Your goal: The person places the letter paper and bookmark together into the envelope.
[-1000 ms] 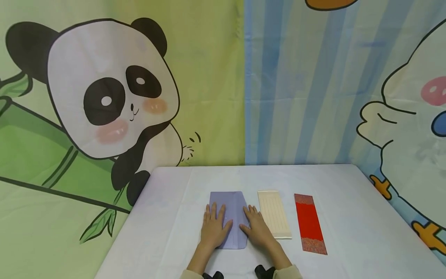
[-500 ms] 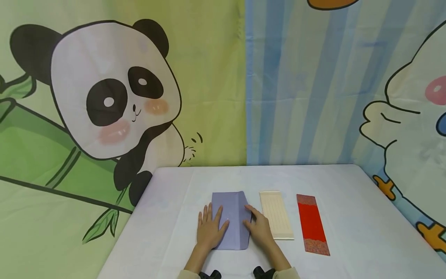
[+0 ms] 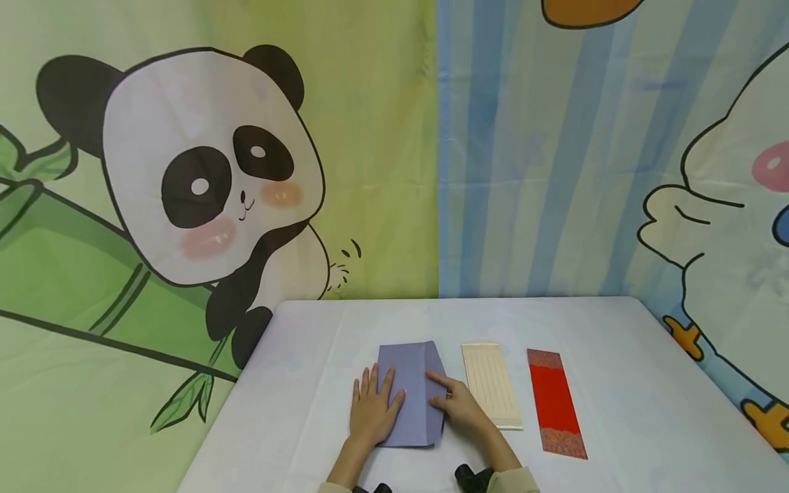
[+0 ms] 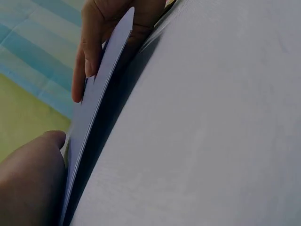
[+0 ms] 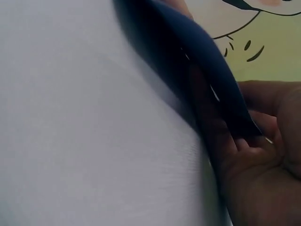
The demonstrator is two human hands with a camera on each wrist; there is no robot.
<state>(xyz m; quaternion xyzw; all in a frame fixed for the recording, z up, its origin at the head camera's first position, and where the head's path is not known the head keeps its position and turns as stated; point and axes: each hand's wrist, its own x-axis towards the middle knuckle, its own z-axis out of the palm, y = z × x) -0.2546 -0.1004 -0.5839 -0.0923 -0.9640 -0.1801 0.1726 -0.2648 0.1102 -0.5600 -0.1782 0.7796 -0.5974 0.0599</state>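
A purple folded paper (image 3: 409, 411) with a lengthwise crease near its right side lies before me on the white table. My left hand (image 3: 372, 411) rests flat on its left part, fingers spread. The right hand (image 3: 459, 404) grips the paper's right edge, some fingers on top and others tucked underneath. In the right wrist view the paper (image 5: 211, 52) bows up off the table, with fingers of the right hand (image 5: 258, 174) below it. The left wrist view shows a dark gap beneath the raised paper edge (image 4: 96, 101), and part of the left hand (image 4: 33, 174) beside it.
A cream slatted or lined strip (image 3: 493, 387) lies just right of the paper, close to the right hand. Farther right is a red strip (image 3: 555, 400) with patterned ends. A printed curtain (image 3: 382, 171) hangs behind the table (image 3: 308, 383).
The right hand has gone from lying flat with spread fingers to gripping the paper's right edge, which is now raised. The left hand stays on the paper. The head view has shifted slightly.
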